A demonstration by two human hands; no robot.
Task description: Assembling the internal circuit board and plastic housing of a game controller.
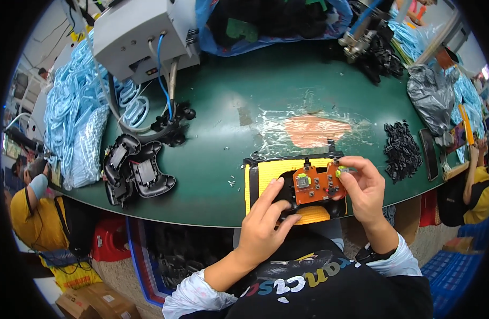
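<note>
An orange circuit board with a grey square joystick module and small dark buttons lies over a black game controller shell, which it partly covers. Both are on a yellow ribbed pad with black edges. My left hand curls its fingers over the left grip of the shell and steadies it. At the board's right edge, my right hand pinches the board between thumb and fingers, beside a second, yellow-green joystick module. The fingers hide part of that module.
Black controller shells lie at the left, near piles of light-blue rings. A grey machine with hoses stands behind them. To the right are a heap of small black parts and a phone. Worn tape marks the green table.
</note>
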